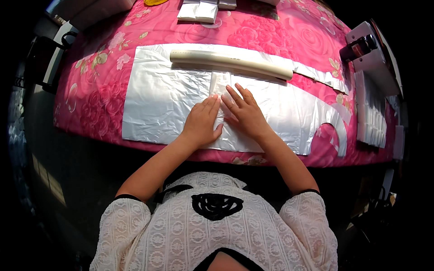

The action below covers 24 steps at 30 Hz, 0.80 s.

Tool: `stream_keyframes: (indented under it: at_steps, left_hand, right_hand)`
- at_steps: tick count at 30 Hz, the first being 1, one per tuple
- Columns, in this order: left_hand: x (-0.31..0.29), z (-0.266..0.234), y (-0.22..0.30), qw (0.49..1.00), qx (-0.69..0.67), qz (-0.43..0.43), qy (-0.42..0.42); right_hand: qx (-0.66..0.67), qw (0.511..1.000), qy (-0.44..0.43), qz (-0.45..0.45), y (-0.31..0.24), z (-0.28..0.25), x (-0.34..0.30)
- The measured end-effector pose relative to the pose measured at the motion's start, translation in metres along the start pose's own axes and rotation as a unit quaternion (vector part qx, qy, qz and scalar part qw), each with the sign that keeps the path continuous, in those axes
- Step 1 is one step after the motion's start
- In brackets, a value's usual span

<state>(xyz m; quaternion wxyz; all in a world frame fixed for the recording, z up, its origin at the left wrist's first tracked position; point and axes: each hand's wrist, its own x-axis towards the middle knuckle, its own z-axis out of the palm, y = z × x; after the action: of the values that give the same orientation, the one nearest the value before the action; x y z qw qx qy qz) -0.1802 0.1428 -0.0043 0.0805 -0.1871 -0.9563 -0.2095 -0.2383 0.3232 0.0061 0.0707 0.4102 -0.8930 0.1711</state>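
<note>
A stack or sheet of silvery-white plastic bags lies flat across the table, with curved handle cut-outs at its right end. My left hand rests on the middle of it, fingers stretched out and close together. Beside it, my right hand lies with its fingers spread, their tips near a pale translucent strip running down the middle of the plastic. Neither hand grips anything. Just beyond my fingers, a long cream-coloured tube lies across the upper part of the bags.
Pink floral cloth covers the table. Folded silver packets lie at the far side, near a yellow object. On the right stand a white box, a dark bottle-like object and a pile of folded plastic.
</note>
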Motion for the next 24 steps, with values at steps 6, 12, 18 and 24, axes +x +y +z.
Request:
stream_keyframes:
  at_steps: [6, 12, 18, 24]
  left_hand:
    - [0.006, -0.008, -0.008, 0.998, 0.004, 0.057, 0.005]
    - [0.014, -0.005, -0.019, 0.994, 0.034, 0.103, 0.033]
    - [0.005, -0.007, -0.020, 0.986, -0.050, 0.161, 0.015]
    - [-0.027, -0.018, -0.002, 0.980, -0.144, 0.136, -0.004]
  right_hand:
    - [0.028, 0.992, -0.096, -0.075, 0.024, -0.006, 0.010]
    - [0.099, 0.990, -0.078, -0.058, 0.030, -0.007, 0.018]
    - [0.139, 0.990, 0.011, -0.026, 0.019, -0.001, 0.005]
    - [0.226, 0.974, 0.017, -0.014, -0.011, -0.005, -0.037]
